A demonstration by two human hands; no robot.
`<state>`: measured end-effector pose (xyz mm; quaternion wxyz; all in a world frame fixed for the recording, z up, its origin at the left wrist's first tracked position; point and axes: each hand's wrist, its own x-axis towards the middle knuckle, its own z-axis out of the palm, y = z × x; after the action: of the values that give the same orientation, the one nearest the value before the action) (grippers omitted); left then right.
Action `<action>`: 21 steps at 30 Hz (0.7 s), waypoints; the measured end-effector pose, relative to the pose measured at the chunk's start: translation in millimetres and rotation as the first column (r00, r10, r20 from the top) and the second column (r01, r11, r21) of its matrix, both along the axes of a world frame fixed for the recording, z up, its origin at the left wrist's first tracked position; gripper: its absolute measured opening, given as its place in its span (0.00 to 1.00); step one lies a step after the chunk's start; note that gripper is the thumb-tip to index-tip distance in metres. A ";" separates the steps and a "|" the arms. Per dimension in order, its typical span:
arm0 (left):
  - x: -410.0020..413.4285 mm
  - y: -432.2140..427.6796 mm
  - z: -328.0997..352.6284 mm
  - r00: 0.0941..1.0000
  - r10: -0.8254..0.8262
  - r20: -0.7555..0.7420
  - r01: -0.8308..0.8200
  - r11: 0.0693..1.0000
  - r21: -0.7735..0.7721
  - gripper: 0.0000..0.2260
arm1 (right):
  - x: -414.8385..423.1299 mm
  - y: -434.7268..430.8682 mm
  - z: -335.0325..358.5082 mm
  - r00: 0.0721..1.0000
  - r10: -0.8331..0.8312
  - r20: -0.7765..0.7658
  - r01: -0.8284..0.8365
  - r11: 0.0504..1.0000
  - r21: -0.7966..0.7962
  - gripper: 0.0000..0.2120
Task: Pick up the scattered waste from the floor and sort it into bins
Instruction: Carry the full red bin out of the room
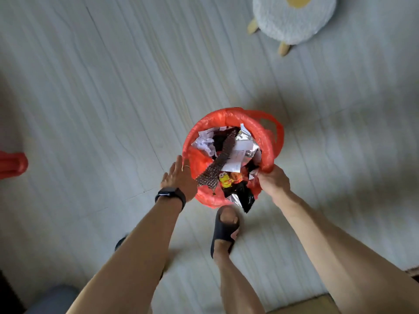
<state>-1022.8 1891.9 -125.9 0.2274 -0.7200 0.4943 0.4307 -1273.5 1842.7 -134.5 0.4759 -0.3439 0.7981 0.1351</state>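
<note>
- your left hand (179,177) lies flat, fingers straight and close together, against the left side of the bin (267,152). your right hand (274,181) has its fingers curled round the red liner (229,115) at the near-right rim.
- the bin stands on the floor (113,98) just ahead of your slippered foot (224,230). it is packed to the brim with waste (240,148): crumpled paper, foil and wrappers.
- the step in hand looks like steadying or shifting the full bin. press in with the flat palm to match the pull of the right grip, since a one-sided tug would likely tip it.
- take the hard rim through the plastic, not the plastic alone, because thin film probably tears under load. whether your fingers reach the rim underneath cannot be told.
- a black wrapper (247,198) hangs over the near edge and a long patterned strip (217,164) pokes out. tuck both down first, or they may slide back onto the floor.
- the loose bag handle (275,125) on the far right side could help with lifting.
- a second red shape (12,164) sits at the left edge of view, well apart. it may be another bin, but it is too cropped to be sure.
</note>
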 end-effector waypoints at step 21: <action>390.3 -146.9 424.3 0.777 0.622 -0.096 -0.554 0.604 -0.573 0.26 | 429.0 -235.9 421.5 0.907 0.289 0.308 -0.189 0.929 -0.318 0.05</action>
<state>-632.5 1745.1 298.4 -0.1262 -0.8988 0.3209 0.2706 -844.5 1606.8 287.1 0.5358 -0.5223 0.6632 0.0152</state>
